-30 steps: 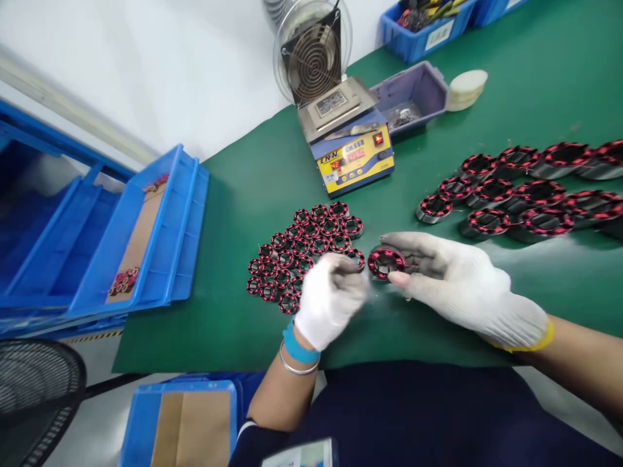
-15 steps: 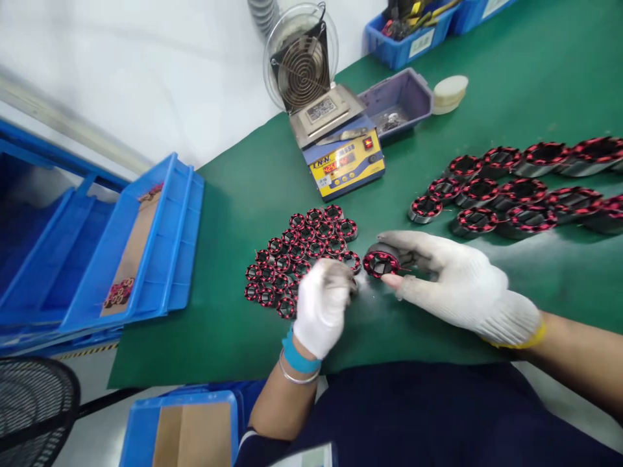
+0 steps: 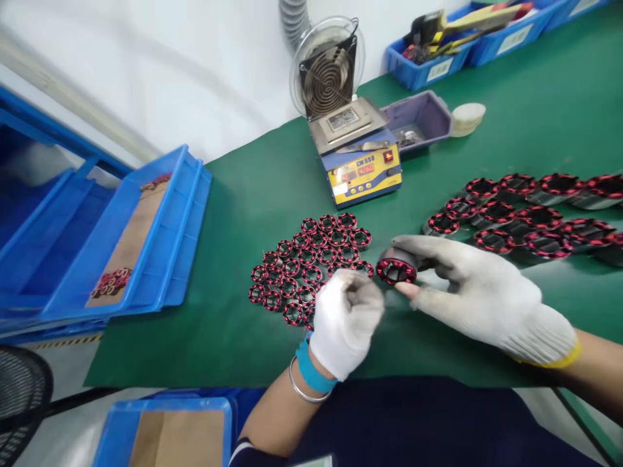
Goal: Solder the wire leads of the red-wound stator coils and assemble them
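My right hand (image 3: 467, 292), in a white glove, holds a ring-shaped part (image 3: 396, 267) with red and black windings between thumb and fingers. Just left of it, my left hand (image 3: 348, 318), also gloved, has its fingers curled together; what they hold, if anything, is too small to make out. Beside and beyond my left hand stands a cluster of similar ring parts (image 3: 307, 257) on the green table (image 3: 233, 220). Another group of ring parts (image 3: 542, 217) stands in rows beyond my right hand.
A yellow and blue device (image 3: 365, 172) with a fan stands at the back, beside a purple tray (image 3: 423, 117) and round white pads (image 3: 467, 119). Blue bins (image 3: 428, 68) hold tools. Blue crates (image 3: 170, 227) stand at the left, and another crate (image 3: 180, 405) lies below the table edge.
My left hand has turned and moved right relative to the ring cluster, nearer the held ring part. My right hand still holds that part. The whole view has shifted slightly.
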